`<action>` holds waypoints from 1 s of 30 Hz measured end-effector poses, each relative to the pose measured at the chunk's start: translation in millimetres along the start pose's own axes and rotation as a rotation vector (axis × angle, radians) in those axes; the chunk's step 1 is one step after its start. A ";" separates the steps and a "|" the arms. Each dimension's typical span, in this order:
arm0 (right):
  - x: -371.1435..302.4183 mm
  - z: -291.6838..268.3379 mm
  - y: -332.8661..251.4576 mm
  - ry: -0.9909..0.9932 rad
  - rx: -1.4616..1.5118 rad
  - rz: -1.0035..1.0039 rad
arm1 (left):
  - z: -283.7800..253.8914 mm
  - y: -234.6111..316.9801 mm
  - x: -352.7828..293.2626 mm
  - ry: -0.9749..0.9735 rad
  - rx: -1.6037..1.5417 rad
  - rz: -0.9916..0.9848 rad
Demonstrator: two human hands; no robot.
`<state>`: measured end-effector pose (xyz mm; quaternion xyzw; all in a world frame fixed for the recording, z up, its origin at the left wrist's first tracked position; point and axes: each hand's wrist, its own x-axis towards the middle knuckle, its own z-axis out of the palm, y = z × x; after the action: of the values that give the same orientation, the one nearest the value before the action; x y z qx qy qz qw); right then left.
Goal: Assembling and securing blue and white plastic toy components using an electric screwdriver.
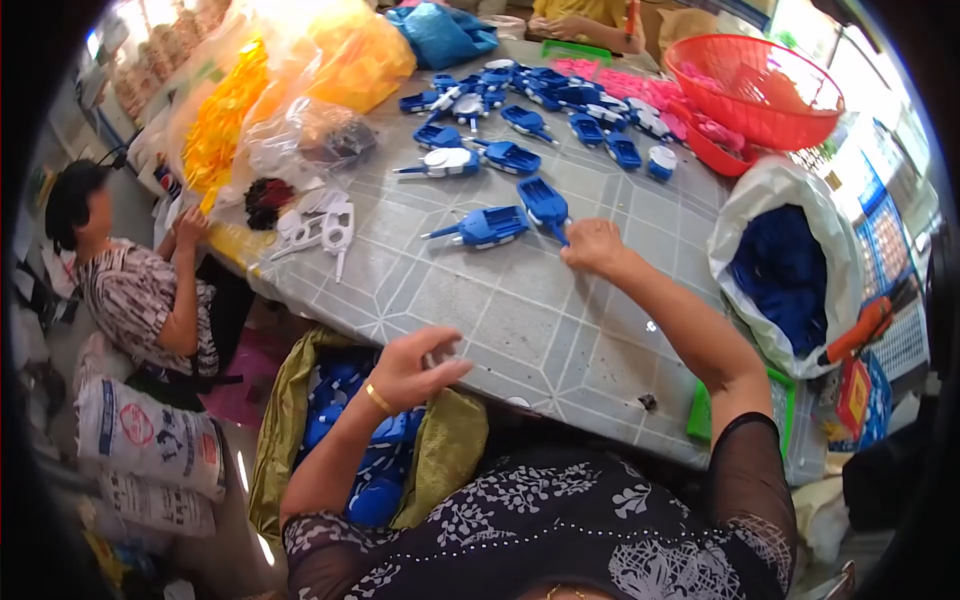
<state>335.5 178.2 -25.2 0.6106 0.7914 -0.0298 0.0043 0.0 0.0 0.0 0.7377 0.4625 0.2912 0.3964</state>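
Note:
My right hand (593, 247) reaches across the table, its fingers closed at the thin stem of a blue plastic toy shell (543, 202). That shell is hollow, its open side up. Just left of it lies another blue shell (492, 228) with a thin stem pointing left. Over the table's near edge hovers my left hand (415, 365), thumb and fingers curved and apart; I see nothing held in it. White plastic frame pieces (338, 236) lie further left. Beyond my hands are more blue shells (512, 155) and a white-and-blue assembled one (448, 162).
A red basket (755, 92) and pink parts (640, 88) are at the back right. A white sack of blue parts (725, 240) stands right, above a green tray (700, 410). Bags of yellow parts (225, 125) fill the far left, near a seated person (140, 280). An olive sack (445, 455) sits below.

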 end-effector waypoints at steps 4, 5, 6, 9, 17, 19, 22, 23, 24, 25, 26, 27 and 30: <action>-92.4 -8.5 -32.7 -0.071 0.119 0.076 | 38.5 19.6 87.3 -0.033 0.195 0.096; -116.3 -8.3 -32.6 -0.093 0.161 0.069 | 58.6 33.5 105.3 -0.077 0.291 0.096; -143.4 -13.2 -34.5 -0.129 0.185 0.080 | 89.0 33.2 118.8 -0.006 0.391 0.194; -182.0 -20.3 -34.9 -0.193 0.305 -0.052 | 136.8 47.5 152.4 -0.011 0.533 0.223; -186.6 -19.3 178.9 0.528 -0.035 0.669 | 191.8 60.1 173.9 -0.190 0.564 0.522; -183.4 -0.4 202.0 0.470 -0.086 0.752 | 204.6 62.7 168.3 -0.180 0.552 0.550; -183.0 18.4 239.9 0.416 -0.167 0.792 | 227.6 71.9 156.8 -0.127 0.544 0.600; -185.9 22.4 252.4 0.418 -0.194 0.749 | 233.7 75.2 154.9 -0.094 0.524 0.642; -183.7 20.0 251.7 0.514 -0.276 0.684 | 233.4 73.6 152.2 -0.081 0.523 0.635; -182.3 8.5 247.6 0.567 -0.291 0.667 | 229.2 69.5 150.5 -0.075 0.527 0.616; -179.9 -2.7 242.8 0.621 -0.305 0.651 | 224.2 65.2 149.1 -0.053 0.531 0.624; -187.3 -9.5 253.5 0.667 -0.228 0.680 | 224.4 67.0 148.1 -0.041 0.523 0.656; -211.9 -8.8 296.0 0.853 0.050 0.781 | 222.3 71.5 146.3 -0.078 0.501 0.666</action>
<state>675.7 48.8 -19.6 0.8154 0.4380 0.2041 -0.3188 268.2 45.1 -44.4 0.9310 0.2401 0.2538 0.1061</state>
